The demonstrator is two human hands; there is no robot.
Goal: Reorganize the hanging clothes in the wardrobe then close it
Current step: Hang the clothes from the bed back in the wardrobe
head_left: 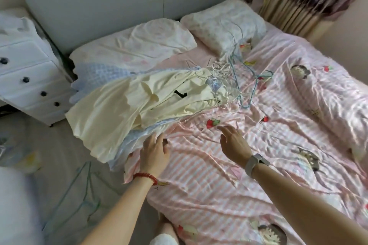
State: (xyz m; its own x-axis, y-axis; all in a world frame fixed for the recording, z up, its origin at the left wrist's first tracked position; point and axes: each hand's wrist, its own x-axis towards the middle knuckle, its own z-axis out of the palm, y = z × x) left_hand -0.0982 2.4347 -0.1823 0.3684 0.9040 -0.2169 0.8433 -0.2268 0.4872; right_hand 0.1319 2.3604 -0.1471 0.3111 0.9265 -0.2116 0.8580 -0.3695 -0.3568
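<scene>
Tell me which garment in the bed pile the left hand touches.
The pale blue garment at the pile's bottom edge; left hand rests there. The cream garment lies on top.

Under our fingers [157, 141] we see a pink striped bedsheet [229, 175] of smooth cloth with a slight sheen. Just beyond them lie matt cream clothes [123, 109], soft cloth, and thin wire hangers [235, 77].
</scene>
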